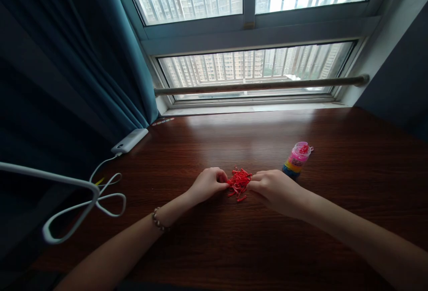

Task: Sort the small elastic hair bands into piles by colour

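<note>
A small loose pile of red elastic bands [240, 181] lies on the brown wooden table [207, 246]. At its left edge, my left hand [210, 184] pinches with thumb and forefinger, and a bit of a red band shows at the fingertips. My right hand [276, 190] has its fingers pressed together at the pile's right edge; what they hold, if anything, is hidden. Just beyond the right hand stands a clear jar [296, 159] with layers of pink, yellow and blue inside and red pieces at its open top. The right hand partly covers its base.
At the left, a white power strip [130, 141] lies by the blue curtain [133, 72]. Its looped white cable [110, 211] hangs near the table's left side, with a thick white bar [50, 173] in front. A rail [261, 86] crosses the window behind the table.
</note>
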`<state>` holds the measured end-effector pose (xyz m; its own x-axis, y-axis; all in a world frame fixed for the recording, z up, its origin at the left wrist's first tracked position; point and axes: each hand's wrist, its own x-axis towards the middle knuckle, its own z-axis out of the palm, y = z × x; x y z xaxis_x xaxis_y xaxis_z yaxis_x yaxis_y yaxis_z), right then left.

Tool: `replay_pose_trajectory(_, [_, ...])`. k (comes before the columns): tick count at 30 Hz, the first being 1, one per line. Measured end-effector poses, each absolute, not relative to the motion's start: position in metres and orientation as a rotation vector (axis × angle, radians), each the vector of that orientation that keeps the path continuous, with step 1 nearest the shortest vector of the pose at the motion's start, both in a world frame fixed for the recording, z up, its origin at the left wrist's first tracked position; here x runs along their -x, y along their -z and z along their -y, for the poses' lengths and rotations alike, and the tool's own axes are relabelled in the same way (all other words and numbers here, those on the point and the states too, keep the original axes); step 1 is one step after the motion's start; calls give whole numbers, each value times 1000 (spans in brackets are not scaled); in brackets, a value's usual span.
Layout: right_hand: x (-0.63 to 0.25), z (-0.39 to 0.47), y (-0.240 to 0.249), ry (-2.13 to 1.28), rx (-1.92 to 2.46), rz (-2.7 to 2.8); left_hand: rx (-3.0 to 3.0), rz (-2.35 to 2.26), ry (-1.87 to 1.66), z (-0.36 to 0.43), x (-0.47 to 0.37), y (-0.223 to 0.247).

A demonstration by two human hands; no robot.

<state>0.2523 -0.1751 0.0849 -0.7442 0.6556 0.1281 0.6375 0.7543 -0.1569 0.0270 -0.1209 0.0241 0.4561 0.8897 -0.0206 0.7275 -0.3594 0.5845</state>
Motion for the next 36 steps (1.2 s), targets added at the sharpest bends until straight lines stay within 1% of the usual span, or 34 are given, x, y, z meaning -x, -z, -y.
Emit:
replay_pose_trajectory(6, [-252, 175, -84, -143, 1023, 2755, -2106, -1334, -536, 117, -22, -20])
replay_pose_trajectory(11, [-253, 173, -79, -172, 1015, 2671, -1758, -1284, -749, 116, -23, -33])
replay_pose_trajectory(15, [-250, 170, -70, -319, 962, 2488, -1408, -1129, -829, 123, -29, -43])
replay_pose_trajectory(20, [-243, 172, -55, -507, 857, 2240, -1128, -919, -732, 139, -36, -41])
replay_pose_trajectory(26, [-237, 177, -47, -599, 758, 2193, -1038, -837, -596, 150, -42, -36])
replay_pose_trajectory(33, [-236, 173, -49, -707, 913, 1926, -1001, -842, -614, 149, -42, -33])
replay_pose_trajectory(36, [-236, 170, -51, -841, 1033, 1718, -951, -835, -668, 148, -42, -32])
